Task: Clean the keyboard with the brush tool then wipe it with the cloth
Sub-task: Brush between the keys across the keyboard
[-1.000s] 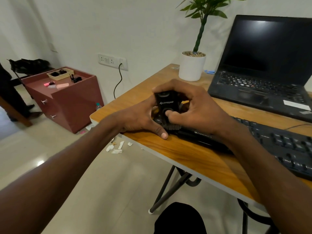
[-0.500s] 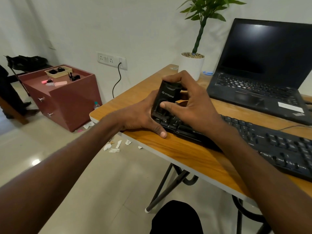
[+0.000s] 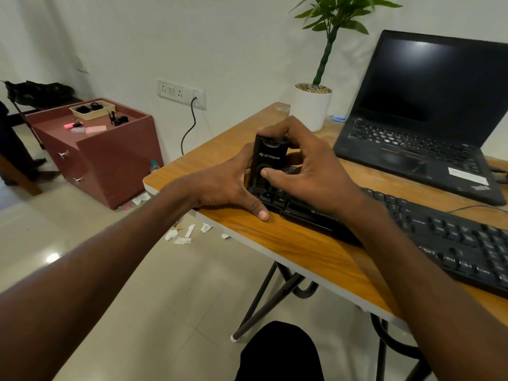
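A: From the head camera, where is the brush tool (image 3: 268, 163)?
B: It stands upright on the left end of the keyboard (image 3: 428, 229), clamped by the right hand (image 3: 305, 166), fingers over its top and thumb on its front

A: And the left hand (image 3: 228, 185)?
B: It presses against the keyboard's left edge, thumb flat on the wooden table (image 3: 302, 248); it grips nothing I can make out

A: Anything behind?
B: A laptop (image 3: 423, 127) beside a potted plant (image 3: 313, 105)

Brush tool (image 3: 268, 163) bristles and keyboard (image 3: 450, 237) left end behind hands.
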### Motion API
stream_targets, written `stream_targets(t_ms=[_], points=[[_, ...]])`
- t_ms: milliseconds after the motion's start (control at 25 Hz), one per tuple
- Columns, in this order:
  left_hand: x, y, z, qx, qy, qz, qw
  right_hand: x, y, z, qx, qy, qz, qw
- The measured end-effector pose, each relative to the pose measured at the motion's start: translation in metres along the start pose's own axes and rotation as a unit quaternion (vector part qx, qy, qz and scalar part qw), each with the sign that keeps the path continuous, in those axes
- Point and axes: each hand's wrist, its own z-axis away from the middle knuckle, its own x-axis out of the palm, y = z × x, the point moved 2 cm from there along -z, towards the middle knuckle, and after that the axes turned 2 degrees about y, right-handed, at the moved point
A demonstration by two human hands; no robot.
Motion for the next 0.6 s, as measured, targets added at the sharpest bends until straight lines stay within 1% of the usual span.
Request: stream_targets(t_ms=[80,200,320,440,520,600], points=[[0.001,-0.002,-0.001,-0.013,-0.005,0.017,1.0,-0.011,0.002,-0.001,0.019,-0.011,0.039,0.999],[0.001,-0.003,-0.002,-0.022,-0.01,0.023,0.999,-0.025,0.006,0.001,0.059,-0.003,0.048,0.997],[0.0,-0.002,-0.001,-0.012,-0.007,0.023,1.0,-0.021,0.005,0.003,0.035,0.025,0.003,0.999],[0.0,-0.003,-0.001,-0.006,0.0,0.012,1.0,-0.011,0.002,0.003,0.012,-0.008,-0.043,0.999],[0.001,-0.004,-0.002,-0.005,0.0,0.012,1.0,-0.013,0.001,0.002,0.006,-0.037,-0.034,0.999],[0.0,-0.005,-0.002,-0.012,0.001,0.016,1.0,-0.015,0.0,0.002,-0.001,-0.044,-0.023,0.999]])
